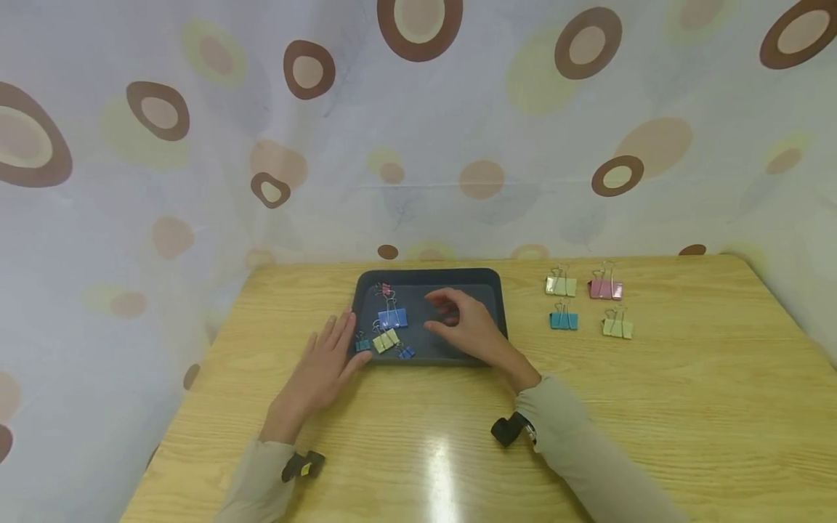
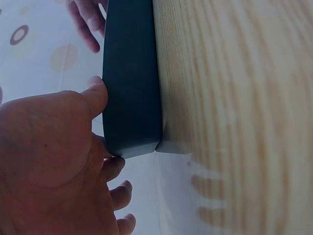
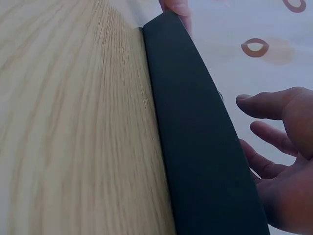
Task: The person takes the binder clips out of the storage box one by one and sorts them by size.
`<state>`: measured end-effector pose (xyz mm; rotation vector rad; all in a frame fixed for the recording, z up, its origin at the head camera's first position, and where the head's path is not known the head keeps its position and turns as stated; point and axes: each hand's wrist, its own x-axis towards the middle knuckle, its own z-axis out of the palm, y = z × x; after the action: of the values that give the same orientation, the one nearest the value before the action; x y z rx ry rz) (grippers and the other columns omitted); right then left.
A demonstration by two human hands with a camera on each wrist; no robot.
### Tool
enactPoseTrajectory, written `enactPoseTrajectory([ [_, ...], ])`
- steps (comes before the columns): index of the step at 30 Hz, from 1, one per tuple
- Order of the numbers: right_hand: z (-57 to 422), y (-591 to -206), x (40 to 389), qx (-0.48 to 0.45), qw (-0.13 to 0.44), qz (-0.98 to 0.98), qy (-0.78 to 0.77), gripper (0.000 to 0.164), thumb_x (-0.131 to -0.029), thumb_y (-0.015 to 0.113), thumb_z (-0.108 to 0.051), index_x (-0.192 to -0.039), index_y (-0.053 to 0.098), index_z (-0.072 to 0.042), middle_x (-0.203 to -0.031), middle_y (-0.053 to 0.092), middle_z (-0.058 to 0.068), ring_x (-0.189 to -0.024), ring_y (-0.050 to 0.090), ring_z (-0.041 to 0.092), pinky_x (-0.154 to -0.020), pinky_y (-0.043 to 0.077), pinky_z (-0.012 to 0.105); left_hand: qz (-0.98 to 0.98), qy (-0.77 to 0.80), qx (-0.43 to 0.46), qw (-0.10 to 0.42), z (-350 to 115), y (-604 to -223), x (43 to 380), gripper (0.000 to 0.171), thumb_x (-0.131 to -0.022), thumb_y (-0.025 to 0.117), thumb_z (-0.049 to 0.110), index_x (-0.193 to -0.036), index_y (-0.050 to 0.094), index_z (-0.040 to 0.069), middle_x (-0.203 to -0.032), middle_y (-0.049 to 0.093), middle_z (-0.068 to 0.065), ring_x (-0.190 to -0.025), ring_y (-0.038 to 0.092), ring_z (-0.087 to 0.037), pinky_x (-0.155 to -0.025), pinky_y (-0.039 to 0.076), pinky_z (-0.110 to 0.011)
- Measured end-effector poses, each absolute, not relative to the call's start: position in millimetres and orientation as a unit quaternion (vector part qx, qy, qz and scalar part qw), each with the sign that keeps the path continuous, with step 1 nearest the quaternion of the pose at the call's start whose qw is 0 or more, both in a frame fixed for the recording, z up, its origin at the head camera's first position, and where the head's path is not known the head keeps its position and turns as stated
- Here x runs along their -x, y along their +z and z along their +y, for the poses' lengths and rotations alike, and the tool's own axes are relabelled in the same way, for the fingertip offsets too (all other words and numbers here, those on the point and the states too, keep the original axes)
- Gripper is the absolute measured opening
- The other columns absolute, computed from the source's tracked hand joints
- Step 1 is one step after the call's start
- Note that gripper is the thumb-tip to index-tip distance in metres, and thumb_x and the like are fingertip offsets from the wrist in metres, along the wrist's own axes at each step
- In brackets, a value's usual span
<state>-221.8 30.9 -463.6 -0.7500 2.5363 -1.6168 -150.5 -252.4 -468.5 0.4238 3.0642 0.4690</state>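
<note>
A dark rectangular tray (image 1: 451,356) sits on the table, with binder clips gathered in its left half. Among them are a large blue binder clip (image 1: 393,318), a yellow one (image 1: 386,341), a small pink one (image 1: 386,290), a small teal one (image 1: 362,345) and a small dark blue one (image 1: 406,352). My left hand (image 1: 320,374) rests against the tray's left front corner, fingers extended along the side and thumb at the rim (image 2: 105,105). Over the tray's right half is my right hand (image 1: 474,330), its fingers loosely bent and apart, with nothing between them.
Right of the tray stand more binder clips: a pale yellow one (image 1: 561,286), a pink one (image 1: 605,289), a teal one (image 1: 564,320) and another pale yellow one (image 1: 617,327). A patterned cloth (image 1: 418,131) hangs behind the wooden table (image 1: 418,436).
</note>
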Motion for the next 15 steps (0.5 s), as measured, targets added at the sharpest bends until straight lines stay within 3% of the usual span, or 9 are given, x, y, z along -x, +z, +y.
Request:
enactPoseTrajectory([
  [15, -18.8, -476.5, 245.9, 0.208, 0.040, 0.857, -0.470, 0.045, -0.087, 0.082, -0.009, -0.129, 0.066, -0.002, -0.124, 0.067, 0.016, -0.114, 0.063, 0.032, -0.099, 0.053, 0.043, 0.979, 0.153, -0.137, 0.006, -254.1, -467.7, 150.6, 0.078, -0.109, 0.043, 0.050, -0.163, 0.016, 0.001, -0.170, 0.012, -0.014, -0.155, 0.014, -0.042, -0.121, 0.015, -0.064],
])
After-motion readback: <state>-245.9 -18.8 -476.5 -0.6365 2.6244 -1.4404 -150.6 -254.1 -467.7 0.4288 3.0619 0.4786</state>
